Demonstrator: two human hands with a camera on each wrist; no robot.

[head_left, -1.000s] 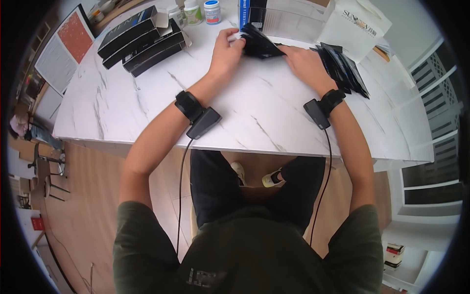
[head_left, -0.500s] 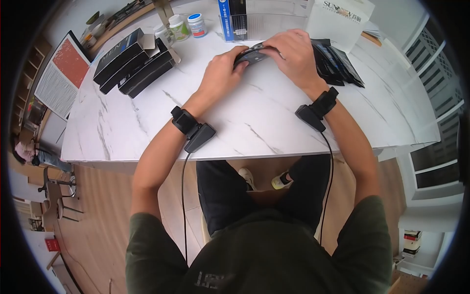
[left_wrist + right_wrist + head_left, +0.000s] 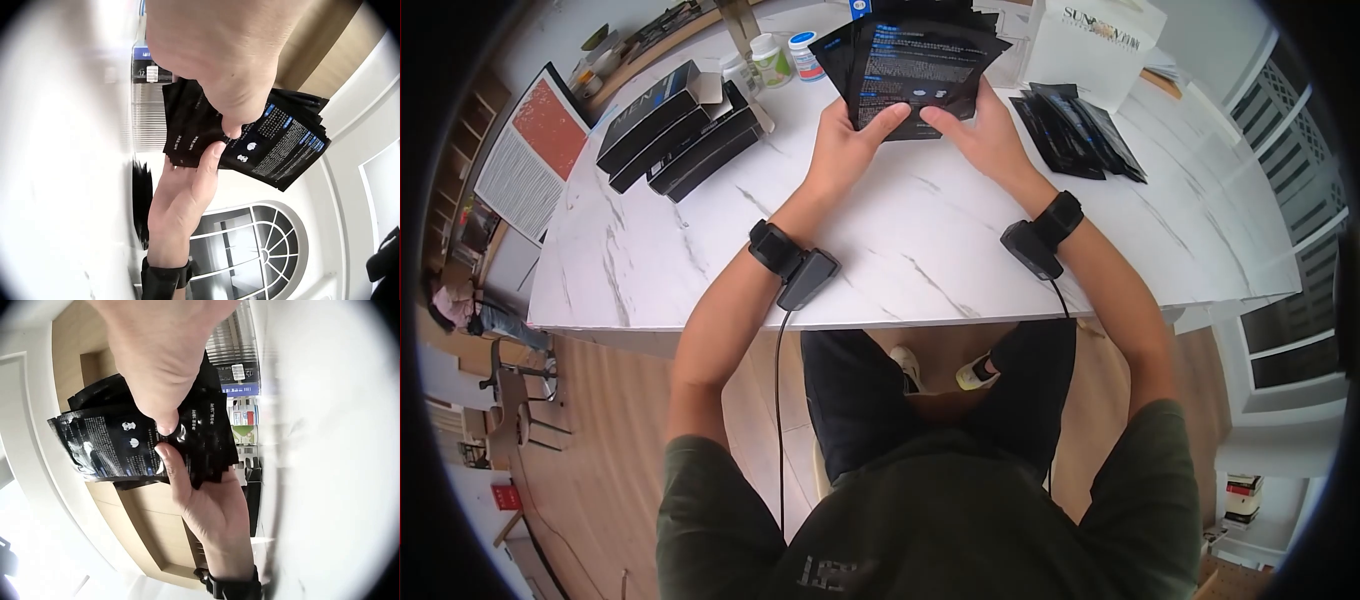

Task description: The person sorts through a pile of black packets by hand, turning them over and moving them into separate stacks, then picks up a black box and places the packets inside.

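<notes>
A fanned bundle of black printed sachets (image 3: 920, 75) is held up above the far part of the table. The left hand (image 3: 840, 150) grips its left lower edge and the right hand (image 3: 990, 140) its right lower edge, both thumbs pressed on the printed front, tips close together. In the left wrist view the sachets (image 3: 275, 144) show white and blue print, and the other hand's thumb lies on them. The right wrist view shows the sachets (image 3: 106, 444) with fingers hidden behind. Another pile of black sachets (image 3: 1080, 130) lies right of the right hand.
Black boxes (image 3: 705, 150), some with open flaps, lie at the left of the marble-patterned table (image 3: 900, 270). Bottles (image 3: 770, 60) stand behind them. A white paper bag (image 3: 1090, 50) stands at the back right, near a clear holder. A printed sheet (image 3: 530, 160) is at the far left.
The bundle, earlier low and seen edge-on between the hands, is now raised upright with its printed front facing the head camera. The right hand has come down from over its top to its lower right edge.
</notes>
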